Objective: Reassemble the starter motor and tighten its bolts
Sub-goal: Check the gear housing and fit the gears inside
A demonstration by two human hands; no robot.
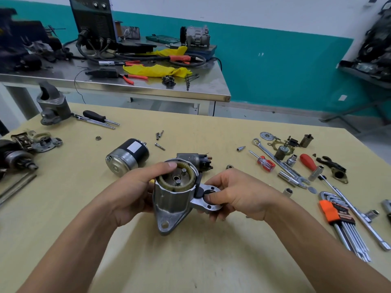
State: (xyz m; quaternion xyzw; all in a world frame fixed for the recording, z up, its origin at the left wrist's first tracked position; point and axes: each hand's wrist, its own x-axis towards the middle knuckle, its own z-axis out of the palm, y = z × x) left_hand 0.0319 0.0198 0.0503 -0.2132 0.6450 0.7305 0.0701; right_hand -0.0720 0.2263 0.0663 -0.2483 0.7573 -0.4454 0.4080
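Two hands share the grip on the starter housing [174, 200], held just above the yellow surface [211, 261]: the left hand [135, 190] wraps its barrel, thumb on the rim of the toothed ring, and the right hand [237, 194] pinches the side flange. Behind lies the motor body [127, 156], with loose bolts [159, 140] near it. Hex keys [342, 220] and screwdrivers [265, 162] lie to the right.

Both hands, left [135, 187] and right [237, 193], hold the starter housing [171, 201] above the table [190, 261].
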